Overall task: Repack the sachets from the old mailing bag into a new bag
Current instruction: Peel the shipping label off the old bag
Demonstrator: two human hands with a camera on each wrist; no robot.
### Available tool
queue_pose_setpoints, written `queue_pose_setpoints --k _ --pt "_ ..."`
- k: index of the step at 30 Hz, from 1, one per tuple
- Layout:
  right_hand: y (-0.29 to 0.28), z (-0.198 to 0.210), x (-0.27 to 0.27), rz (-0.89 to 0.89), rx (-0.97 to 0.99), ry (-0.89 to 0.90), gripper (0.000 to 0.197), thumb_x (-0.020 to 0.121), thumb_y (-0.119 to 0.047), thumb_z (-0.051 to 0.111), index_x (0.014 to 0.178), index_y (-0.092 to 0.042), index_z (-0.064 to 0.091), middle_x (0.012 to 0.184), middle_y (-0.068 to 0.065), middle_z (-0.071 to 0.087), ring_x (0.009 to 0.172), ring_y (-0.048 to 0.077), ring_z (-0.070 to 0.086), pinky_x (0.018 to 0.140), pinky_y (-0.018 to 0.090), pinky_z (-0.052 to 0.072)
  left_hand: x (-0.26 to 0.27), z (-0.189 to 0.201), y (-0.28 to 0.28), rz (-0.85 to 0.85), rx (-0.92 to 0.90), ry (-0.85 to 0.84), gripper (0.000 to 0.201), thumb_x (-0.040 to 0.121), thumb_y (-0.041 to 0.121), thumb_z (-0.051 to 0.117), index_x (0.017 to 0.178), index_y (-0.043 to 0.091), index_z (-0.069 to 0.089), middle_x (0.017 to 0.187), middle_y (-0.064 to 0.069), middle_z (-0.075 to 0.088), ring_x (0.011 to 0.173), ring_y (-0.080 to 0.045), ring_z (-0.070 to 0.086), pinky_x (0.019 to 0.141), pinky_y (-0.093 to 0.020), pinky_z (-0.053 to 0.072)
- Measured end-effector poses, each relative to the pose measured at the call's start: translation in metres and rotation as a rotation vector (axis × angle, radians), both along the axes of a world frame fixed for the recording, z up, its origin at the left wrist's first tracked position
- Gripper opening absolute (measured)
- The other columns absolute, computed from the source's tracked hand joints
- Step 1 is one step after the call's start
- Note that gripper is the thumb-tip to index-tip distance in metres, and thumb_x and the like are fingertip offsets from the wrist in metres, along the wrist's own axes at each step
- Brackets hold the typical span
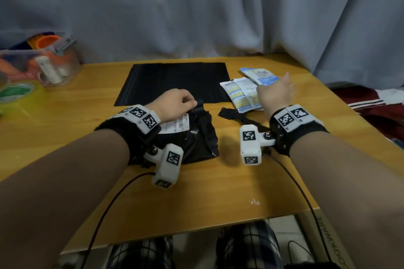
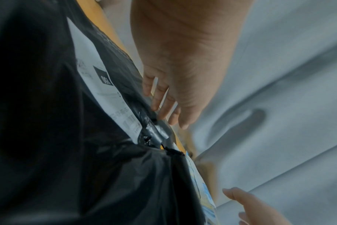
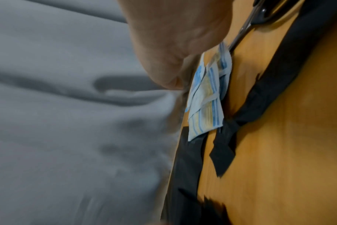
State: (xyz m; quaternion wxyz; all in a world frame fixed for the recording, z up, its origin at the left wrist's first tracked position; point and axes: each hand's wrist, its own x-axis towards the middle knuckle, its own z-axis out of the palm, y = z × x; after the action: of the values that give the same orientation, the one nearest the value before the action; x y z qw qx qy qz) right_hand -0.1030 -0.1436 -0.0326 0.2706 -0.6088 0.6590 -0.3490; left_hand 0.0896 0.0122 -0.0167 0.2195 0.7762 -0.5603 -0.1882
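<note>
Behind our left grip and right grip we wear black wristbands topped with white plates of square black-and-white markers; each carries a white marked camera block on a screwed bracket, trailing a dark cable, and our trousers are black-and-white plaid

The wooden table carries a flat black bag, a crumpled black parcel, a black strip, sachets, a clear box and a roll of tape.
</note>
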Motion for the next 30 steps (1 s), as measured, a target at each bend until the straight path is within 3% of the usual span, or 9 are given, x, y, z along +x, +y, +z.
queue_pose_setpoints --k 8,10,13,16,19,21,25,28,30 --pt "0.068 0.021 0.042 0.519 -0.075 -0.012 0.025 0.087 -0.019 0.054 0.11 -0.01 0.06 0.109 0.008 0.063 0.109 0.026 0.058 0.092 0.035 0.048 0.006 0.016 0.016 -0.036 0.019 -0.108 0.03 0.095 0.032 0.051 0.118 0.016 0.061 0.117 0.0 0.063 0.107 -0.015 0.057 0.092 -0.028 0.044" --pt "0.088 0.026 0.05 0.682 0.025 0.109 0.033 0.089 -0.034 0.055 0.11 -0.009 0.06 0.106 0.006 0.062 0.105 0.024 0.059 0.089 0.036 0.049 0.014 0.019 0.025 -0.045 0.067 -0.165 0.034 0.095 0.031 0.05 0.125 0.016 0.057 0.125 -0.003 0.059 0.115 -0.018 0.054 0.098 -0.031 0.042" --pt "0.111 0.027 0.055 0.795 0.227 0.318 0.067 0.086 -0.051 0.057 0.135 -0.009 0.038 0.125 0.009 0.054 0.112 0.026 0.056 0.09 0.036 0.048 0.024 0.017 0.046 -0.058 0.181 -0.245 0.045 0.098 0.029 0.046 0.14 0.016 0.043 0.146 -0.008 0.04 0.136 -0.022 0.036 0.111 -0.033 0.027" --pt "0.123 0.023 0.053 0.827 0.221 0.423 0.059 0.086 -0.027 0.063 0.134 -0.013 0.033 0.119 0.011 0.055 0.104 0.026 0.058 0.084 0.035 0.051 0.036 0.002 0.069 -0.042 0.423 -0.275 0.06 0.096 0.041 0.045 0.149 0.025 0.023 0.158 -0.01 0.016 0.146 -0.024 0.012 0.116 -0.035 0.014" --pt "0.121 0.022 0.047 0.822 0.076 0.347 0.029 0.086 -0.001 0.054 0.109 -0.018 0.057 0.101 0.002 0.055 0.092 0.021 0.058 0.068 0.025 0.045 0.044 -0.011 0.084 -0.067 0.547 -0.353 0.073 0.09 0.061 0.039 0.15 0.027 0.017 0.157 -0.011 0.019 0.145 -0.027 0.017 0.116 -0.039 0.02" --pt "0.115 0.026 0.041 0.819 0.026 0.341 0.03 0.087 0.005 0.048 0.092 -0.018 0.067 0.096 0.001 0.059 0.093 0.02 0.06 0.071 0.023 0.043 0.039 -0.008 0.088 -0.088 0.47 -0.39 0.071 0.089 0.064 0.037 0.147 0.024 0.03 0.15 -0.007 0.037 0.136 -0.026 0.036 0.11 -0.037 0.031" --pt "0.102 0.028 0.031 0.72 -0.132 0.575 0.03 0.089 -0.003 0.046 0.104 -0.012 0.07 0.114 0.008 0.062 0.11 0.027 0.054 0.093 0.033 0.046 0.02 0.003 0.094 -0.141 0.4 -0.339 0.058 0.089 0.064 0.037 0.116 0.021 0.065 0.105 0.001 0.067 0.096 -0.018 0.059 0.082 -0.031 0.047" --pt "0.107 0.024 0.035 0.686 -0.319 0.633 0.032 0.088 -0.018 0.051 0.117 -0.019 0.063 0.125 0.011 0.049 0.12 0.032 0.041 0.102 0.042 0.038 0.01 0.0 0.094 -0.144 0.427 -0.484 0.054 0.088 0.06 0.046 0.085 0.01 0.065 0.071 0.0 0.057 0.07 -0.018 0.054 0.058 -0.027 0.038" --pt "0.121 0.021 0.043 0.872 -0.329 0.59 0.032 0.09 -0.026 0.052 0.119 -0.017 0.062 0.123 0.01 0.051 0.118 0.03 0.047 0.101 0.039 0.041 0.001 -0.003 0.092 -0.105 0.391 -0.479 0.05 0.09 0.053 0.049 0.07 0.007 0.056 0.063 -0.002 0.051 0.06 -0.017 0.047 0.05 -0.026 0.032"
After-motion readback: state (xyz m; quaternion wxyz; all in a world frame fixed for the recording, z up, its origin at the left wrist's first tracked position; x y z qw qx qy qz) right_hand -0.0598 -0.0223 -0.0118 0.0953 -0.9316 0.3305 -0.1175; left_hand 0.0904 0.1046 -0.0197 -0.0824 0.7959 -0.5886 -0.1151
